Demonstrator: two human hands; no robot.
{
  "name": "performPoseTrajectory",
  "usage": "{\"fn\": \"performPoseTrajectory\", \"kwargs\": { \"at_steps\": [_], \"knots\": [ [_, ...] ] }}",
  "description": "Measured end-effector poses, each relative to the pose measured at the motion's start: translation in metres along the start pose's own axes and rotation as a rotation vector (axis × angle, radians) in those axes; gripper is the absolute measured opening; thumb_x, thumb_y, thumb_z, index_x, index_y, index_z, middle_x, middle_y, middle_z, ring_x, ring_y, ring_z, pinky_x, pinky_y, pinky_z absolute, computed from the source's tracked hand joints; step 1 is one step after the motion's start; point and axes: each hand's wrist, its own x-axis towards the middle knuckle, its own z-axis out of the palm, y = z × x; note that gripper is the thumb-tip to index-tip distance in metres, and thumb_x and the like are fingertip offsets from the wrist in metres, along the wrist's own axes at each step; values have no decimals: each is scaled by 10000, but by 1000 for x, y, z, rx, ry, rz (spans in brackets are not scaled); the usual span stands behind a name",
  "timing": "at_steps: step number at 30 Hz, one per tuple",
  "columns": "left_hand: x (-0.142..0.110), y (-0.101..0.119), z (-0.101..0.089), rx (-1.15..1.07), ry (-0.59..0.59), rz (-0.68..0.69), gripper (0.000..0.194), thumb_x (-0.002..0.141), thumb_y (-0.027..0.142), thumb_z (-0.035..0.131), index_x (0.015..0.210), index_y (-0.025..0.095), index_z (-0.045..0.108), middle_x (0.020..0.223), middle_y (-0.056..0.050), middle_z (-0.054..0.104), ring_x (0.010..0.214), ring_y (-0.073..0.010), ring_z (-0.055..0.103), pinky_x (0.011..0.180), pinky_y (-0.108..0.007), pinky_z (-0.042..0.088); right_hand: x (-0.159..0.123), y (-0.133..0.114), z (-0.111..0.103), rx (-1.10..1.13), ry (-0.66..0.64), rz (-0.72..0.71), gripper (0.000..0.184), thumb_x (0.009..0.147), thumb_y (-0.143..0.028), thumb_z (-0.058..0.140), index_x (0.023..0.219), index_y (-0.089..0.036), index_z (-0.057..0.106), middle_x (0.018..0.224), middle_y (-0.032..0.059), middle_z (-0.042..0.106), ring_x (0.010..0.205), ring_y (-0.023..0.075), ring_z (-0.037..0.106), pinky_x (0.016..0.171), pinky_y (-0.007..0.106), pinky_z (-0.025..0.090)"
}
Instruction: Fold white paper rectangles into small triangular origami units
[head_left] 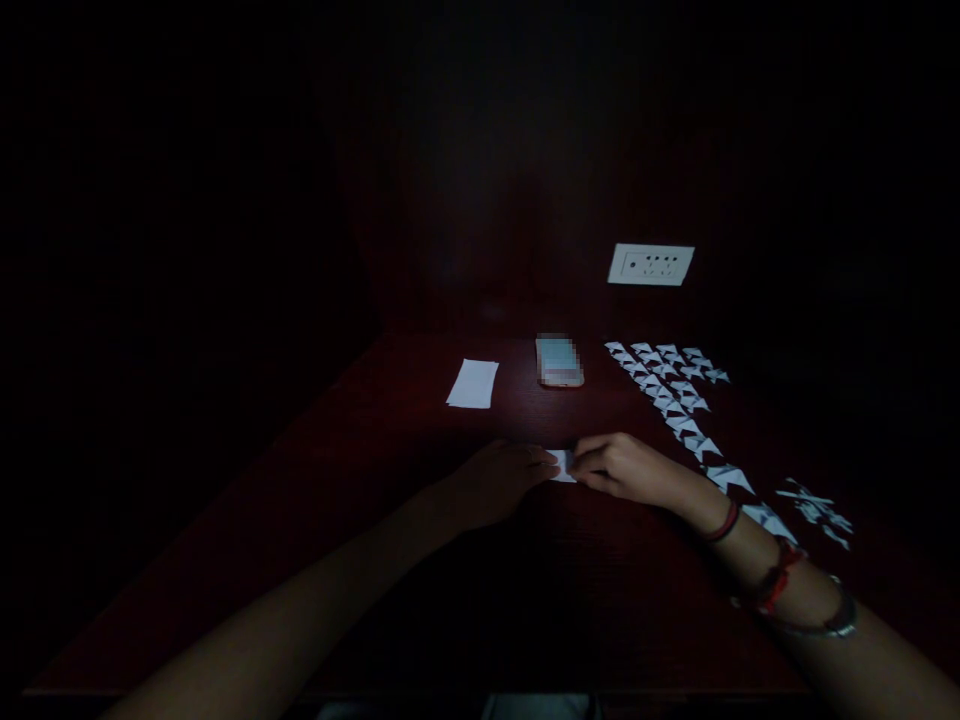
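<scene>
A small piece of white paper [564, 466] lies on the dark table in front of me, between my two hands. My left hand [504, 482] holds its left side, with the fingertips pressed on the paper. From the other side, my right hand [621, 466] grips the paper's right edge with bent, pinched fingers. The fingers cover much of the sheet, so its folds cannot be made out. Bracelets circle my right wrist and forearm.
A stack of white paper sheets [474, 384] and a phone [559, 362] lie farther back. Rows of folded paper pieces [664, 392] run along the right side, near a pile of paper scraps [817, 508]. A socket plate [651, 265] is on the back wall. The table's front edge [420, 691] is near me.
</scene>
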Motion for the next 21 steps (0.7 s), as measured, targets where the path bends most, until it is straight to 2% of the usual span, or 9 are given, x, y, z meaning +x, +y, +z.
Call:
{"fn": "performPoseTrajectory", "kwargs": {
  "at_steps": [6, 14, 21],
  "knots": [
    [1, 1, 0, -11, 19, -21, 348, 828, 132, 355, 1163, 223, 385, 1185, -9, 452, 1048, -143, 430, 830, -288, 329, -1, -4, -1, -41, 0, 23, 190, 779, -149, 439, 820, -146, 625, 862, 46, 574, 757, 115, 547, 708, 227, 416],
    [3, 3, 4, -1, 27, -7, 362, 807, 115, 379, 1157, 205, 401, 1182, -25, 453, 1068, -156, 413, 852, -299, 331, -4, -4, -6, 30, -21, 30, 183, 756, -151, 465, 829, -154, 633, 847, 38, 579, 750, 117, 550, 708, 225, 422],
    [5, 3, 3, -45, 33, 15, 388, 795, 103, 391, 1168, 208, 391, 1173, -26, 453, 1055, -159, 418, 852, -289, 339, -3, -4, -3, -3, 17, 56, 259, 766, -153, 458, 989, -191, 584, 873, 39, 569, 769, 123, 541, 718, 233, 415]
  ]
}}
